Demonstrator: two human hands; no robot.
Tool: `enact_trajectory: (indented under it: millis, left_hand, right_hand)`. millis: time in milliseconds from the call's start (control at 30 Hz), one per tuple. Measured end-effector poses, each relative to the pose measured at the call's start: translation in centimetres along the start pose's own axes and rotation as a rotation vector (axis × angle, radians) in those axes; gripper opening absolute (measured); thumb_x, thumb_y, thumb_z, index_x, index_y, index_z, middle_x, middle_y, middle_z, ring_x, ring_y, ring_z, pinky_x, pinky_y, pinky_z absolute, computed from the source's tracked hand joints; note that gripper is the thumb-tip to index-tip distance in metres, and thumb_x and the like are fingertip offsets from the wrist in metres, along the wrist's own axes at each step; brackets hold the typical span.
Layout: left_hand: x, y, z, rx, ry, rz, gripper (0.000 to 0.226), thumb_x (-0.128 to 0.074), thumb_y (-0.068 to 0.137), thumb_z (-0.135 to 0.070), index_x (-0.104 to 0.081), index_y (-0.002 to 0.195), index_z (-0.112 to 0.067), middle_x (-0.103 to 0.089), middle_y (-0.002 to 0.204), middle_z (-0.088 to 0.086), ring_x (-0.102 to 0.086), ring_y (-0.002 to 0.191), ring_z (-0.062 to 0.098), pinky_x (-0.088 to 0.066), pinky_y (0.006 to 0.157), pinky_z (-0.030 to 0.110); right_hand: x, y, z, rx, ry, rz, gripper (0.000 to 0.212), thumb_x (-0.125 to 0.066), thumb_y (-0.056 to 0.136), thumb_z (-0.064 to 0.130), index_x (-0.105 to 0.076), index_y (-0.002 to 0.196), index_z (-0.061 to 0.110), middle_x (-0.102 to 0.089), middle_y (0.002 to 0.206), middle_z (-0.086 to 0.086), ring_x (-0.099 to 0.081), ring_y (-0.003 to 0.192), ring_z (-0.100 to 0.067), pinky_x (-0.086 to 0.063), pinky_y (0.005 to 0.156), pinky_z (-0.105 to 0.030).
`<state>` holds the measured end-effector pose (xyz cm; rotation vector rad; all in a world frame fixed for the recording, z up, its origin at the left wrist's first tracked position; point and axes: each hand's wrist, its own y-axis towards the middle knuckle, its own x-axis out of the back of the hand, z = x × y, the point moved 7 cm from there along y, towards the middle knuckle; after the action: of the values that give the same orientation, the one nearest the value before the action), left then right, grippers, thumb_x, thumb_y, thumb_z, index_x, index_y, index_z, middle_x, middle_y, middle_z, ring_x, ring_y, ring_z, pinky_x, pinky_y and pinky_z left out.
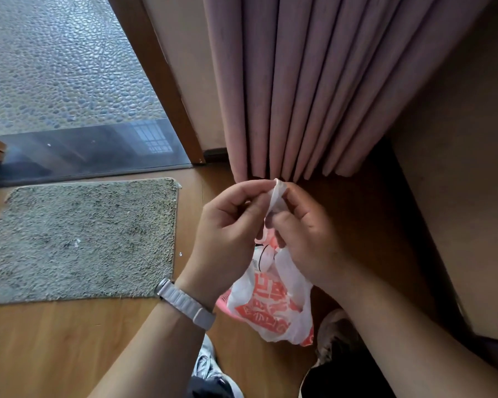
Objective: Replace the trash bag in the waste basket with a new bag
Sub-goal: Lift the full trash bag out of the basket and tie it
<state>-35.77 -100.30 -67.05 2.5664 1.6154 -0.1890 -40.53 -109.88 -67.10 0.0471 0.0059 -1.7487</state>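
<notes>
Hands (270, 225) raised, apparently knotting bag (273, 305).

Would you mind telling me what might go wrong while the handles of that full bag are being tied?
1. Both hands, left hand and right hand, pinch only the thin twisted handles of the plastic bag; the film could tear or slip under the load.
2. The bag hangs above the wooden floor with its mouth not yet knotted, so contents could spill out near the mat.
</notes>
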Motion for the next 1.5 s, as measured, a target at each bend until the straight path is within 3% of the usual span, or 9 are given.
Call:
enact_trajectory:
  millis: [133, 267, 433, 533, 733, 967, 1167, 1333, 1500]
  left_hand:
    - [-0.6, 0.0, -0.5, -0.028, -0.023, 0.024, 0.013, -0.063, 0.087, 0.002, -0.062, 0.100, -0.003, -0.060, 0.067, 0.002, -0.053, 0.053, 0.014, -0.044, 0.050, 0.020]
    - [0.3, 0.2, 1.1, 0.048, -0.064, -0.016, 0.035, -0.077, 0.077, -0.017, -0.058, 0.106, -0.011, -0.054, 0.068, 0.014, -0.045, 0.062, 0.028, -0.042, 0.057, 0.036]
    - [0.5, 0.0, 2.2, 0.183, -0.134, 0.056, 0.012, -0.065, 0.078, -0.019, -0.074, 0.086, -0.019, -0.070, 0.080, 0.005, -0.065, 0.076, 0.016, -0.051, 0.068, 0.028]
    - [0.8, 0.1, 2.0, 0.141, -0.032, 0.014, 0.015, -0.061, 0.089, -0.019, -0.074, 0.084, -0.019, -0.072, 0.080, 0.003, -0.066, 0.076, 0.014, -0.051, 0.067, 0.025]
    - [0.2, 0.2, 2.1, 0.087, 0.071, 0.015, 0.019, -0.059, 0.093, -0.025, -0.068, 0.090, -0.008, -0.068, 0.077, 0.003, -0.063, 0.071, 0.011, -0.049, 0.062, 0.023]
    - [0.0, 0.1, 2.7, 0.167, -0.049, 0.011, 0.017, -0.061, 0.091, -0.026, -0.072, 0.091, -0.013, -0.069, 0.082, 0.013, -0.065, 0.071, 0.023, -0.050, 0.063, 0.035]
    - [-0.5, 0.0, 2.5, 0.221, -0.189, 0.029, 0.017, -0.059, 0.089, -0.019, -0.073, 0.079, -0.016, -0.071, 0.077, 0.009, -0.067, 0.066, 0.019, -0.053, 0.057, 0.027]
    - [-0.6, 0.1, 2.5, 0.204, -0.182, 0.026, 0.014, -0.059, 0.091, -0.017, -0.070, 0.082, -0.013, -0.068, 0.078, 0.014, -0.064, 0.063, 0.022, -0.052, 0.057, 0.033]
    - [-0.4, 0.0, 1.4, 0.083, -0.110, -0.033, 0.014, -0.050, 0.096, -0.004, -0.055, 0.084, -0.009, -0.057, 0.062, -0.003, -0.056, 0.047, 0.011, -0.048, 0.044, 0.025]
  right_hand:
    - [0.1, -0.1, 0.6, 0.025, 0.006, -0.005, 0.020, -0.043, 0.096, 0.019, -0.061, 0.106, 0.020, -0.065, 0.078, 0.020, -0.062, 0.077, 0.003, -0.046, 0.065, -0.011]
    - [0.2, -0.1, 0.3, 0.039, -0.107, -0.064, 0.022, -0.044, 0.099, 0.023, -0.063, 0.106, 0.013, -0.061, 0.072, 0.022, -0.058, 0.069, 0.006, -0.043, 0.062, -0.009]
    - [0.1, -0.2, 0.2, 0.022, -0.159, -0.043, 0.026, -0.043, 0.100, 0.022, -0.065, 0.111, 0.013, -0.063, 0.081, 0.019, -0.062, 0.080, -0.001, -0.047, 0.068, -0.013]
    - [0.4, -0.2, 0.2, 0.002, -0.162, -0.045, 0.028, -0.043, 0.099, 0.024, -0.065, 0.111, 0.013, -0.064, 0.082, 0.018, -0.063, 0.081, 0.000, -0.048, 0.067, -0.013]
    - [0.7, -0.1, 0.1, -0.020, -0.164, -0.102, 0.025, -0.047, 0.098, 0.025, -0.066, 0.110, 0.013, -0.068, 0.090, 0.002, -0.067, 0.085, -0.014, -0.055, 0.068, -0.021]
    - [0.7, 0.1, -0.3, -0.035, -0.120, -0.106, 0.016, -0.049, 0.098, 0.019, -0.061, 0.106, 0.011, -0.058, 0.073, 0.013, -0.059, 0.067, 0.002, -0.047, 0.061, -0.013]
    - [0.5, 0.2, -0.9, -0.099, -0.050, -0.060, 0.006, -0.048, 0.100, 0.018, -0.047, 0.097, 0.023, -0.054, 0.080, 0.002, -0.055, 0.063, -0.001, -0.043, 0.056, -0.014]
    - [0.9, 0.1, -0.6, -0.076, -0.056, -0.102, 0.006, -0.049, 0.099, 0.020, -0.048, 0.095, 0.024, -0.057, 0.079, -0.001, -0.057, 0.063, -0.003, -0.046, 0.055, -0.017]
    - [1.3, -0.1, -0.7, -0.082, -0.063, -0.156, 0.007, -0.050, 0.098, 0.019, -0.050, 0.092, 0.023, -0.061, 0.082, -0.001, -0.064, 0.072, -0.009, -0.051, 0.057, -0.021]
